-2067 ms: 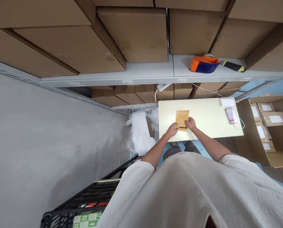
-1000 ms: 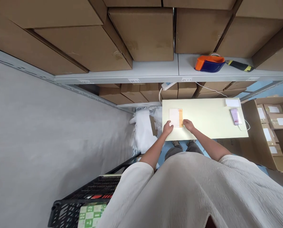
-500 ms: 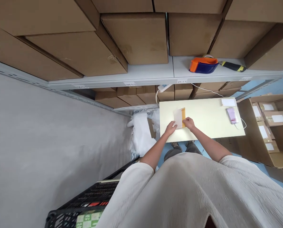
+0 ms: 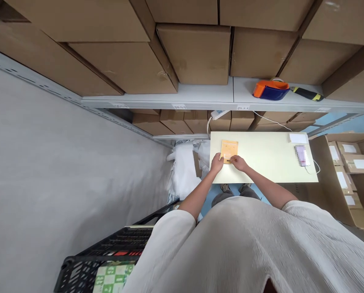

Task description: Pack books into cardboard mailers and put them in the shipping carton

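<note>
Single head-worn view, forward and down onto the table (image 4: pixel 270 160)

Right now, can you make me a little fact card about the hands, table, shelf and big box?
left hand: holding the orange packet by its left edge
right hand: at the packet's lower right corner
table: pale, with a blurred phone-like thing near its right end
shelf: cardboard boxes, an orange-and-blue thing, a black-and-yellow tool
big box: open, small boxes inside
</note>
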The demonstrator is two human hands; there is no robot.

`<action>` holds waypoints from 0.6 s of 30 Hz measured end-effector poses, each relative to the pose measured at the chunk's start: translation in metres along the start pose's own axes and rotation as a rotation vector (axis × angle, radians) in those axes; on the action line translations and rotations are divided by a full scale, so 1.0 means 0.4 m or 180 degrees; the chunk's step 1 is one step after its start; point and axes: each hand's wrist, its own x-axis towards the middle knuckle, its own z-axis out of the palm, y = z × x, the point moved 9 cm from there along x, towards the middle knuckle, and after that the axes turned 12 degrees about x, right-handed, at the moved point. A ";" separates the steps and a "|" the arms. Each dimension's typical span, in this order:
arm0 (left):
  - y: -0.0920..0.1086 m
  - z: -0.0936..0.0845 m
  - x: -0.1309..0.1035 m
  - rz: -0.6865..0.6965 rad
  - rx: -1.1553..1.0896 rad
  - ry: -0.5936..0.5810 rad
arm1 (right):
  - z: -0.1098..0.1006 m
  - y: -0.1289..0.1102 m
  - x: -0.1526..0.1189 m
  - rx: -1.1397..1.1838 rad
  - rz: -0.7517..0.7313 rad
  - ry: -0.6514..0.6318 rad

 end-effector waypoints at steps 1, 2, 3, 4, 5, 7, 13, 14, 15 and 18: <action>-0.010 -0.004 -0.002 -0.0005 0.0114 0.0002 | 0.006 0.006 -0.001 -0.0209 -0.0004 -0.0058; -0.017 -0.005 -0.004 0.0017 0.0224 -0.0019 | 0.010 0.011 -0.003 -0.0392 -0.0018 -0.0116; -0.021 -0.002 -0.006 0.0065 0.0329 -0.0055 | 0.013 0.014 -0.005 -0.0547 -0.0039 -0.0172; -0.021 0.002 -0.009 0.0134 0.0437 -0.0101 | 0.015 0.018 -0.008 -0.0684 -0.0053 -0.0227; -0.020 0.008 -0.013 0.0217 0.0551 -0.0150 | 0.018 0.023 -0.012 -0.0812 -0.0047 -0.0290; -0.011 0.023 -0.023 0.0423 0.0795 -0.0262 | 0.024 0.037 -0.024 -0.1091 0.0008 -0.0417; -0.016 0.093 -0.081 0.1032 0.1557 -0.1007 | 0.059 0.072 -0.076 -0.2042 -0.0314 -0.0881; -0.026 0.097 -0.087 0.1040 0.1670 -0.1074 | 0.066 0.078 -0.080 -0.2128 -0.0359 -0.0956; -0.035 0.098 -0.089 0.1036 0.1754 -0.1106 | 0.072 0.084 -0.079 -0.2188 -0.0367 -0.1025; -0.053 0.086 -0.077 0.0977 0.1841 -0.1104 | 0.087 0.088 -0.052 -0.2224 -0.0328 -0.1155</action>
